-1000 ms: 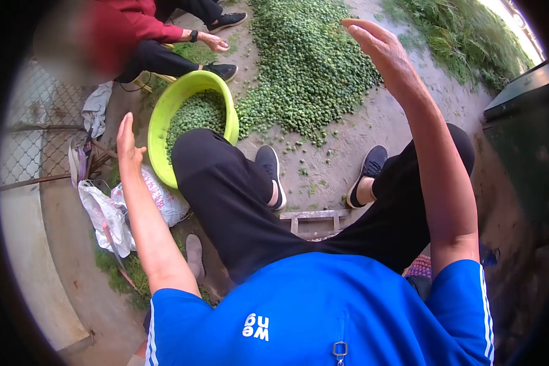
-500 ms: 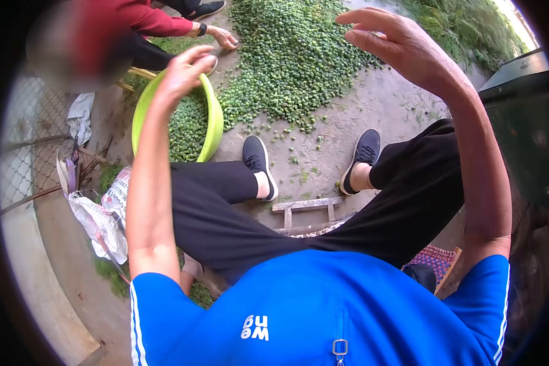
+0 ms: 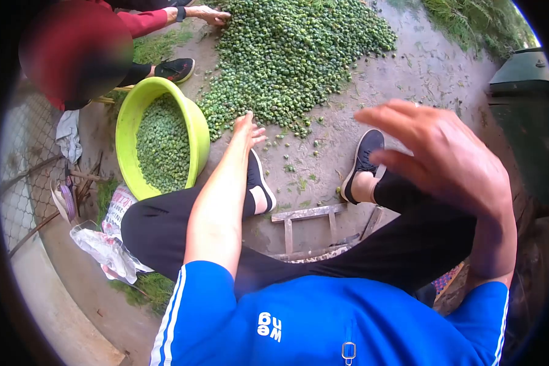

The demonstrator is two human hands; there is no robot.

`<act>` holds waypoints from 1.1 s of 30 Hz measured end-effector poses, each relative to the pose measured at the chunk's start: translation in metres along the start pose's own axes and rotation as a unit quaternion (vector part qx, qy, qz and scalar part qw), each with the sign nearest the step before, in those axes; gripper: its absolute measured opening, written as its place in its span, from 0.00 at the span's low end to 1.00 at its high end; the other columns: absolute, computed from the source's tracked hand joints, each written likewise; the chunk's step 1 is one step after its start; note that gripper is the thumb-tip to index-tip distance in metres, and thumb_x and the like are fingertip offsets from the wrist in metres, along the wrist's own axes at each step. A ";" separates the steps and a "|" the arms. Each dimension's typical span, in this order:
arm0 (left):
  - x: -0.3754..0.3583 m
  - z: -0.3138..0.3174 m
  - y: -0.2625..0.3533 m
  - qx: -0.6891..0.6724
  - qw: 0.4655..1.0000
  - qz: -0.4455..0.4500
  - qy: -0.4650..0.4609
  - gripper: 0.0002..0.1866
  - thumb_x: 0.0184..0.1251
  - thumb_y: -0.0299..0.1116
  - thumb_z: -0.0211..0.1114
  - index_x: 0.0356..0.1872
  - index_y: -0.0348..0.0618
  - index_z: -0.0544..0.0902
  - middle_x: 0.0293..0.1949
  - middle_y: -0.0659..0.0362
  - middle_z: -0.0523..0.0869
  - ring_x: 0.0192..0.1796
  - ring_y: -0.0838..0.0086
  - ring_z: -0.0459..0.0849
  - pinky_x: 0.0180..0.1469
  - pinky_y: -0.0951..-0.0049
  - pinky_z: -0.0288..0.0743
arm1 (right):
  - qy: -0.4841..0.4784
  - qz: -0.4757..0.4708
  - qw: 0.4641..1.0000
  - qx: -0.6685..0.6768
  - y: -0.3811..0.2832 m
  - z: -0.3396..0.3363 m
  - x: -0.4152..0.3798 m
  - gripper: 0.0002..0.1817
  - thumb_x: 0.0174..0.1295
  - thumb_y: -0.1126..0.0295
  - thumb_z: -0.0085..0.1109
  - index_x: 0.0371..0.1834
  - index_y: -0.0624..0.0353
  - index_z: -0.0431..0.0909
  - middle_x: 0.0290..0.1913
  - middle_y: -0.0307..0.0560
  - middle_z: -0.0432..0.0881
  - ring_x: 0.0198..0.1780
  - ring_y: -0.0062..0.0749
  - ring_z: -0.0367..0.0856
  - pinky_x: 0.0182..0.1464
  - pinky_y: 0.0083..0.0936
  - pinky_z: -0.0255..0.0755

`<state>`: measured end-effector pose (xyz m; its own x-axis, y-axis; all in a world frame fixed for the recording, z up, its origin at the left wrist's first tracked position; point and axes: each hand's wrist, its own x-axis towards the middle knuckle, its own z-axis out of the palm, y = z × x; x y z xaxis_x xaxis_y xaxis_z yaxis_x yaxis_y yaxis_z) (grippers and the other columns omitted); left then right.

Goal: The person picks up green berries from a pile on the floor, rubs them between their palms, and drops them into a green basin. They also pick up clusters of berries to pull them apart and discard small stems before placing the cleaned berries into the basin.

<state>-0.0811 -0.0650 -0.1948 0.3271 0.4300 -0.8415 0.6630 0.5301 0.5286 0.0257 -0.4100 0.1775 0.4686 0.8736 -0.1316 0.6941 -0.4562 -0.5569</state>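
A large pile of small round green fruits [image 3: 287, 61] is spread over the concrete ground. My left hand [image 3: 247, 132] reaches to the pile's near edge with its fingers apart; nothing shows in it. Left of that arm stands a lime-green basin [image 3: 200, 131], partly filled with the same kind of green fruits [image 3: 163, 143]. My right hand [image 3: 436, 143] hangs in the air above my right knee, slightly blurred, fingers stretched out and holding nothing visible.
A co-worker's hand [image 3: 212, 15] touches the pile's far left edge. My shoes [image 3: 366, 155] flank a low wooden frame [image 3: 308, 213]. A printed white sack [image 3: 119, 207] lies left of my leg. At right stands a dark green container [image 3: 524, 91]; cut greenery [image 3: 470, 24] lies behind.
My left hand has moved from above the basin rightward and down to the pile's near edge. My right hand has come back toward my body. The co-worker's hand has shifted farther onto the pile.
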 end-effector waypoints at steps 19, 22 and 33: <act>0.070 0.098 0.040 -0.031 0.977 0.026 0.211 0.21 0.66 0.44 0.65 0.52 0.46 0.69 0.42 0.53 0.79 0.34 0.62 0.78 0.26 0.62 0.74 | -0.074 0.020 0.996 0.054 0.009 -0.006 0.007 0.36 0.37 0.66 0.70 0.56 0.61 0.73 0.47 0.49 0.79 0.48 0.46 0.80 0.52 0.38 0.74; 0.078 0.075 0.042 -0.137 0.979 0.009 0.151 0.13 0.67 0.40 0.63 0.44 0.46 0.72 0.34 0.56 0.78 0.27 0.70 0.75 0.20 0.71 0.67 | -0.060 0.011 0.996 0.069 0.007 -0.006 0.004 0.33 0.38 0.69 0.70 0.54 0.61 0.74 0.46 0.50 0.79 0.47 0.47 0.79 0.49 0.39 0.74; -0.134 0.053 0.131 -0.398 0.814 0.166 -0.390 0.10 0.66 0.37 0.51 0.35 0.46 0.81 0.35 0.58 0.79 0.22 0.75 0.66 0.20 0.78 0.56 | 0.103 -0.001 0.933 0.344 -0.003 0.001 0.041 0.18 0.70 0.61 0.50 0.54 0.64 0.76 0.50 0.49 0.82 0.52 0.37 0.81 0.52 0.33 0.74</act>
<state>-0.0028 -0.0923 -0.0186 0.9326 0.2158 -0.2892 -0.0930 0.9182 0.3850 0.0421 -0.3723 0.1730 0.6116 0.7911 -0.0098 0.2121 -0.1759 -0.9613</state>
